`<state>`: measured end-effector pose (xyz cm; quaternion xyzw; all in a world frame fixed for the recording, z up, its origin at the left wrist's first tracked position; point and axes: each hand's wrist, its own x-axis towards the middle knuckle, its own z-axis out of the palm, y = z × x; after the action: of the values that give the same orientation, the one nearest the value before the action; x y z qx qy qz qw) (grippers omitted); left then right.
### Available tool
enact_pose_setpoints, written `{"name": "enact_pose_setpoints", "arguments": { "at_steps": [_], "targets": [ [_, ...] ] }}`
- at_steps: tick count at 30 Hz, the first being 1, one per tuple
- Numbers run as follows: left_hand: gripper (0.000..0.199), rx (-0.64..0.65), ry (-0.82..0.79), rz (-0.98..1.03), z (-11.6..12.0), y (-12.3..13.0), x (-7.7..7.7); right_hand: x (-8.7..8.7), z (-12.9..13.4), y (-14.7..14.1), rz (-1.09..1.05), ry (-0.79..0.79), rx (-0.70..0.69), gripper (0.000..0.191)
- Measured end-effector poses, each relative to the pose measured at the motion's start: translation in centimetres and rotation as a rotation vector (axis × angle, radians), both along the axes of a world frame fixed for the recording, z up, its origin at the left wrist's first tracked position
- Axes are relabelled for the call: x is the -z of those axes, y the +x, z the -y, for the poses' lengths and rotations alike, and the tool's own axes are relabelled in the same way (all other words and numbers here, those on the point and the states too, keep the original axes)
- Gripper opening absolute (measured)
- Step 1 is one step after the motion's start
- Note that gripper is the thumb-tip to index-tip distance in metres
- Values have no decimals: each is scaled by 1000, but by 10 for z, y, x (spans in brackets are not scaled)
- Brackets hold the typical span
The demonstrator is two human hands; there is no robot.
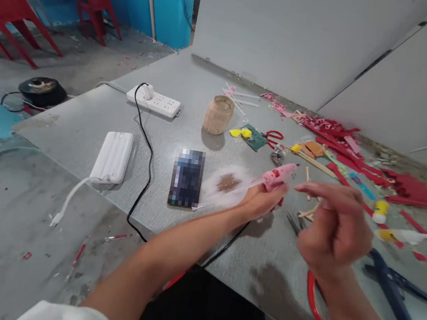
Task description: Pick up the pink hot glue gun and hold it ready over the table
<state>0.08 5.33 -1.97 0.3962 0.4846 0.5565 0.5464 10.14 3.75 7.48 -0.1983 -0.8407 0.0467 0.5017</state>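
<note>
My left hand (pixel 264 200) is wrapped round a pink hot glue gun (pixel 281 174), its nozzle pointing to the upper right. A pale glue stick (pixel 248 185) sticks out of the gun's back end. Just right of the nozzle is my right hand (pixel 334 228), raised above the table with fingers curled and the index finger reaching toward the gun. Anything between its fingertips is hidden. Behind my left hand lies a white fluffy piece (pixel 214 181) with a brown patch. Beside that is a phone (pixel 187 178) with a blurred screen.
A beige woven-looking jar (pixel 219 115), white power strip (pixel 153 102) and white adapter block (pixel 113 157) occupy the table. Red-handled scissors (pixel 274 137), red scraps (pixel 415 192), a glue bottle (pixel 404 236) and dark blue pliers (pixel 394 297) lie rightward. A black cord (pixel 151 161) crosses the table.
</note>
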Motion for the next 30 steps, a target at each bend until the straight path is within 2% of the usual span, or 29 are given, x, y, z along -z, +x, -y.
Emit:
{"name": "enact_pose_setpoints", "arguments": {
  "at_steps": [1,2,5,8,15,23,30],
  "targets": [
    [38,31,16,26,-1,2,1,15,-6,13,-83,-97,64,39],
    [34,54,41,62,-2,4,1,30,-11,22,-182,-146,72,40],
    [23,110,95,161,-4,6,3,71,-23,33,-241,-390,182,60],
    [27,155,110,186,-1,8,1,89,-23,29,-214,-467,230,66],
    [27,238,117,251,4,9,-8,94,-17,33,-250,-547,126,61],
    [39,172,156,117,3,12,1,102,-19,36,-333,-670,121,51],
    [31,72,163,-115,9,13,-8,98,-12,31,-335,-661,208,41]
  ]
}}
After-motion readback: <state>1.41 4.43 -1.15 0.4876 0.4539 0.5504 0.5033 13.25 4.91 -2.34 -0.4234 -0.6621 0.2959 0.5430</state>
